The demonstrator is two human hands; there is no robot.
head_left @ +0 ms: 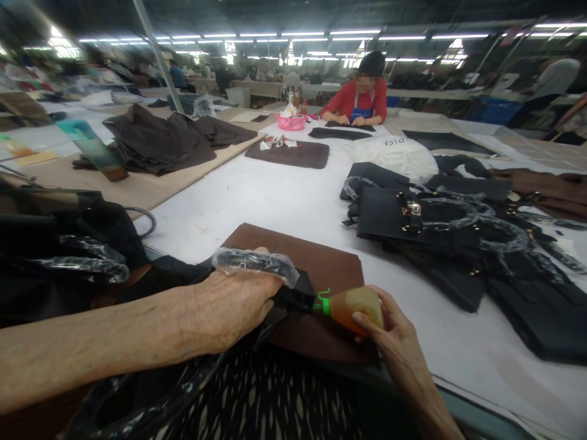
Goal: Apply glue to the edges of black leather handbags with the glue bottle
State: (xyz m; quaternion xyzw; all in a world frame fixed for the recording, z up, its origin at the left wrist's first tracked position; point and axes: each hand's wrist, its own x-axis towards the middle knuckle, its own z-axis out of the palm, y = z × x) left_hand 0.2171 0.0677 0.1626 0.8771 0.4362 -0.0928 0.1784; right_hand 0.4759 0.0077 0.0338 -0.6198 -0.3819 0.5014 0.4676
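Observation:
In my right hand [389,324] is a small squeeze bottle [353,308] of amber liquid, lying on its side with the fingers around its base. Its green nozzle points left and meets the edge of a black leather piece [300,290], though I cannot tell whether the tip touches. My left hand [238,299] is closed on that black handbag part, close to a plastic-wrapped handle [254,261]; its fingertips are partly hidden. Beneath both hands lies a brown leather sheet [321,253] on the white table.
Black handbags [389,214] with wrapped handles pile up on the right. Dark brown leather pieces [160,137] and a teal-capped bottle [92,146] stand at the left. Farther back are a brown panel [288,154], a pink basket [291,123] and a person in red [342,110].

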